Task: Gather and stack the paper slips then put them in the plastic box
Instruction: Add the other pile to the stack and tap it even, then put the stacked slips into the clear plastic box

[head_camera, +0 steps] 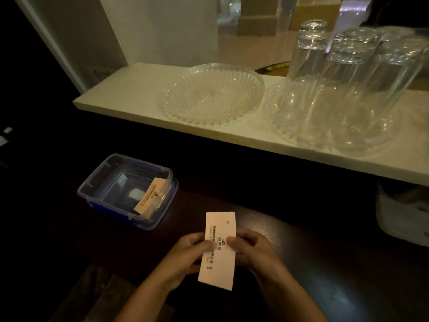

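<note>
A pale pink stack of paper slips (218, 263) with black print is held upright over the dark table, low in the middle of the view. My left hand (190, 254) grips its left edge and my right hand (250, 249) grips its right edge, thumbs on the printed face. To the upper left stands the clear plastic box (97, 182) with blue clips, open, with no lid on it. One more paper slip (151, 198) leans inside it against the right wall.
A white shelf (130, 94) runs across behind the table. On it sit a clear cut-glass dish (213, 96) and, to the right, several upturned drinking glasses (348, 89) on another glass dish. A white object (404, 217) lies at the right edge.
</note>
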The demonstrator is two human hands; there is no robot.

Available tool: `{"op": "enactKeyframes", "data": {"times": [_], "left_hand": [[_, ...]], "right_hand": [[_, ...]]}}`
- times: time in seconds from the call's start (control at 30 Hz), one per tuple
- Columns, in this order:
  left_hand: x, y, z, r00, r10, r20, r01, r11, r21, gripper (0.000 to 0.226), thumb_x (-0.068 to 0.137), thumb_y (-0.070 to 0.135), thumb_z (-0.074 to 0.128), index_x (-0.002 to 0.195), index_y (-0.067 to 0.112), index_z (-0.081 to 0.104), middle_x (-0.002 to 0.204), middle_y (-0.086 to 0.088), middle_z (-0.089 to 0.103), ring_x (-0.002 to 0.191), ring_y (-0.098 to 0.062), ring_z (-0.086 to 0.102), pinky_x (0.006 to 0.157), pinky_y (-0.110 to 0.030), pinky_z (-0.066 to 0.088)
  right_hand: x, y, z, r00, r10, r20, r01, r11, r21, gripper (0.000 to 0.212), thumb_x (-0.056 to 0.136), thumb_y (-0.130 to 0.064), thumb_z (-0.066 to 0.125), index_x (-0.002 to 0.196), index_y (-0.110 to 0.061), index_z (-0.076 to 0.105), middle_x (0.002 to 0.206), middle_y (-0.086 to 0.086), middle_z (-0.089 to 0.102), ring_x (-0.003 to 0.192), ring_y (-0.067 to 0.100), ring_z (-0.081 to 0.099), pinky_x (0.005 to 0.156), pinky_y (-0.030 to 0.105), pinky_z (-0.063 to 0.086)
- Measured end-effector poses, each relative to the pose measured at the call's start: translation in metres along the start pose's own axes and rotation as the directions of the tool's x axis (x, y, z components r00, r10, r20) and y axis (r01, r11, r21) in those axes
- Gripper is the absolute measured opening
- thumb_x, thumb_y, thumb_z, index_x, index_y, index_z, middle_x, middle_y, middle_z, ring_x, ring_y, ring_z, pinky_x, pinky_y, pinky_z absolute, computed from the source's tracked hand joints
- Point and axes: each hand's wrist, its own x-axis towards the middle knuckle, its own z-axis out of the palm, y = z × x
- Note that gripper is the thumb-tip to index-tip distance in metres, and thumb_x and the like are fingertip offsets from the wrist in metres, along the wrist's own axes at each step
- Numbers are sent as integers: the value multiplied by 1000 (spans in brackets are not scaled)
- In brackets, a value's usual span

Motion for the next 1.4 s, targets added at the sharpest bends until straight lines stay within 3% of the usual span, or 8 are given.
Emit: {"op": "enactKeyframes", "data": {"times": [0.37,0.57,0.67,0.73,0.8,0.87,0.97,1.4], "left_hand": [[6,14,-93,1000,-1,-12,1,999,-34,43,77,14,67,118,12,52,90,-4,76,84,-15,71,63,-27,55],[32,24,-189,999,23,43,-25,999,31,28,79,13,63,106,18,60,88,-1,76,86,-19,71,69,-33,54],[51,38,-246,998,56,31,-56,998,3,22,80,12,61,101,17,62,86,-3,77,83,-19,72,61,-31,54],[68,51,-279,996,86,-15,-86,996,0,18,82,11,60,99,17,62,79,-2,77,76,-16,72,55,-29,54],[87,65,-302,995,94,-39,-93,995,30,14,83,12,59,95,17,61,78,-2,77,72,-14,72,53,-29,54],[106,74,-316,996,86,-39,-83,995,60,12,83,13,60,93,19,60,88,-7,75,76,-15,71,57,-30,54],[130,75,-326,999,36,-17,-34,992,122,27,79,14,65,105,17,56,96,-7,71,86,-17,68,64,-31,54],[158,55,-310,986,-158,50,139,953,268,25,82,14,61,107,15,59,105,-7,69,101,-21,62,92,-45,49]], "right_hand": [[32,-14,78,999,47,6,-47,999,-23,16,83,-15,65,99,-13,62,78,-6,77,77,11,72,57,21,55],[66,-30,159,996,86,12,-85,993,-78,22,85,-18,63,106,-13,59,94,3,72,71,6,70,51,15,51],[88,-45,195,996,-74,-58,64,984,-168,32,91,-24,54,123,-19,51,112,0,63,84,2,65,56,8,50],[104,-51,199,928,-369,-55,278,782,-558,42,94,-33,47,135,-27,39,136,-3,48,117,3,47,88,11,44],[121,-51,194,836,-525,161,334,254,-908,47,95,-45,36,140,-35,27,152,-8,24,138,8,15,114,28,15],[135,-50,193,848,-434,303,292,-95,-952,50,93,-54,23,141,-38,19,156,-8,10,143,14,-5,115,44,-7],[151,-48,195,868,-287,406,298,-352,-887,58,89,-57,13,139,-33,27,155,2,19,144,24,-2,108,55,-18],[160,-55,187,858,-184,479,378,-405,-833,61,87,-59,15,129,-27,46,142,5,44,139,26,23,104,59,-20]]}}
